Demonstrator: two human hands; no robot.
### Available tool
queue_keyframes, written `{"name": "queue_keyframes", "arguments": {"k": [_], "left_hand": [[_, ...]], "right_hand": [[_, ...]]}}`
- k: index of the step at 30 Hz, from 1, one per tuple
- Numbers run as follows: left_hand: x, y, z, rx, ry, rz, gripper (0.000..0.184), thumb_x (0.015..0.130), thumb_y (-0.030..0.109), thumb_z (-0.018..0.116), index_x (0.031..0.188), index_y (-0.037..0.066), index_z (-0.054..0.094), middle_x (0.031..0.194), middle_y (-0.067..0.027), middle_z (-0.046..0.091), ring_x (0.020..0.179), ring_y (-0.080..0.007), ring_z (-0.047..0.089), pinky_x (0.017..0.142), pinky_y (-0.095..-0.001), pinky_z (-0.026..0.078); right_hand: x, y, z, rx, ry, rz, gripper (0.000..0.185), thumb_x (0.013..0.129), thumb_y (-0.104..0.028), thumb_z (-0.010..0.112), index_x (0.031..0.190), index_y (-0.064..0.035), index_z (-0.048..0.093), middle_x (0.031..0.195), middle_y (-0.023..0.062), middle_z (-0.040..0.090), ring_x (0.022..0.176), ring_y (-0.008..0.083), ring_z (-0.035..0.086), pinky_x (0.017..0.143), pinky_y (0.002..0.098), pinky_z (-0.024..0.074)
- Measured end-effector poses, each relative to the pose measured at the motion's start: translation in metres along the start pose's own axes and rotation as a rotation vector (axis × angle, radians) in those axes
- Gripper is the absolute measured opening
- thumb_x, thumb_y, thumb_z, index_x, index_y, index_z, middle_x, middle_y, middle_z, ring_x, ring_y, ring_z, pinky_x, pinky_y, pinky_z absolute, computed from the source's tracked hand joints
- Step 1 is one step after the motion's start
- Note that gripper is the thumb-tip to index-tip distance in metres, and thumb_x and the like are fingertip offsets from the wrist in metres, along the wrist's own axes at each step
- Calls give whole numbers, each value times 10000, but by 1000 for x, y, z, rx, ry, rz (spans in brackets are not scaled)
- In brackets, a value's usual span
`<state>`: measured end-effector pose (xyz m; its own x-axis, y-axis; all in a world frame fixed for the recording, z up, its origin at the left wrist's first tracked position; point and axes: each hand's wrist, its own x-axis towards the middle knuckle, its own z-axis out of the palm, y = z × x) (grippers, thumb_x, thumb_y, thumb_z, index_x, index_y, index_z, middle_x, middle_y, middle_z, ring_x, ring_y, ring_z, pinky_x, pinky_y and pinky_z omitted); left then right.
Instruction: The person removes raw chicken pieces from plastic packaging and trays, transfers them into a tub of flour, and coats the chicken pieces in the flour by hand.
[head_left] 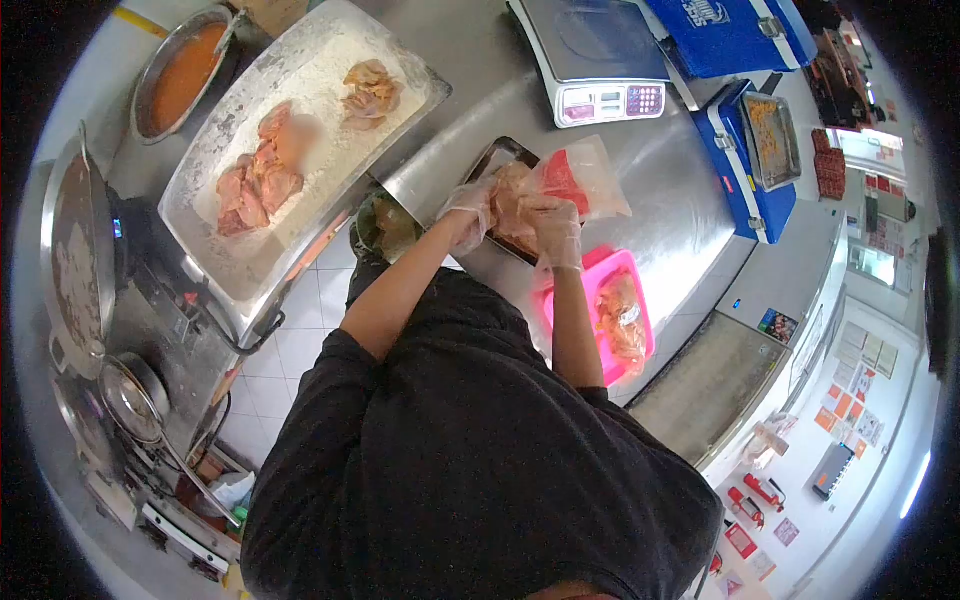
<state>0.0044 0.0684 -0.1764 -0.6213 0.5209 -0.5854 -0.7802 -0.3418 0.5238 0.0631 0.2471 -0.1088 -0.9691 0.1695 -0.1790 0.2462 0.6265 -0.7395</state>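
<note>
Both hands wear clear plastic gloves over a dark tray [500,158] on the steel table. My left hand [472,212] is at the tray's left side, its fingers against a clear bag of pale pink meat [512,190]. My right hand [552,225] is closed on the bag's upper right part, with the fingers bent. A clear plastic bag with a red print [572,180] lies just beyond my right hand. Close to my right forearm, a pink tray [597,270] holds bagged meat [622,315].
At the left, a large floured tray [330,60] holds raw meat pieces [262,180]. A bowl of orange liquid [185,75] sits beyond it. A scale [600,60] stands at the back, with blue coolers [745,160] to the right.
</note>
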Motion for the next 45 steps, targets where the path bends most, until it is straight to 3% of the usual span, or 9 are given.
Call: {"name": "queue_keyframes", "arguments": {"k": [11,14,17,20,24,29,35,40,45], "left_hand": [[-17,28,23,124,71,-105,298,990,371,559,1069,95,640,804,-19,630,617,-140,591,516,-285,475],[-8,20,17,228,70,-107,264,994,325,550,1081,93,639,818,-21,636,640,-147,603,545,-279,492],[7,7,3,352,55,-110,233,998,279,540,1093,91,639,831,-24,643,664,-153,615,575,-274,508],[52,-40,-35,425,-12,-22,213,969,208,536,1087,63,639,857,-53,647,718,-187,622,623,-310,509],[75,-66,-61,519,-95,113,223,967,184,534,1092,34,640,901,-65,660,792,-192,649,675,-313,528],[18,-6,-17,63,-158,-117,231,989,262,544,1010,53,641,812,-29,641,662,-149,616,584,-270,513],[1,8,-12,73,-48,-134,215,973,302,563,945,101,635,742,0,590,599,-118,552,509,-262,439],[3,5,-17,96,-59,-93,277,958,367,585,859,109,607,672,-3,575,533,-111,536,453,-252,415],[4,4,-5,-115,-17,-110,242,962,340,565,954,104,620,729,-14,567,574,-149,536,505,-325,445]], "right_hand": [[-2,-4,-19,-246,-70,25,239,838,-187,603,1022,-47,664,834,184,645,765,339,632,691,441,511],[-9,-75,-30,-289,129,-120,265,838,-156,599,1069,-27,620,956,183,650,803,337,630,680,472,508],[5,4,7,-1243,264,-716,316,834,-141,610,1132,-35,599,1060,182,640,856,349,629,678,481,508],[27,-6,12,-962,-221,-404,398,921,-208,554,1271,-18,551,1148,165,649,988,316,641,835,432,537],[44,48,28,-1125,-196,-1018,390,917,-224,550,1259,-37,552,1196,159,614,1076,296,613,944,415,515],[59,29,24,-1259,-589,-732,456,948,-287,532,1349,-71,500,1345,155,540,1216,282,549,1055,390,454],[68,33,27,-1199,-511,-669,486,926,-333,565,1373,-151,510,1355,68,559,1276,222,512,1070,348,433],[79,41,22,-744,-299,-989,377,866,-285,582,1207,-128,622,1106,88,656,963,251,637,839,415,519],[44,-16,-22,-1217,132,-875,229,839,-192,590,1020,-78,671,916,110,659,762,239,623,678,404,514]]}}
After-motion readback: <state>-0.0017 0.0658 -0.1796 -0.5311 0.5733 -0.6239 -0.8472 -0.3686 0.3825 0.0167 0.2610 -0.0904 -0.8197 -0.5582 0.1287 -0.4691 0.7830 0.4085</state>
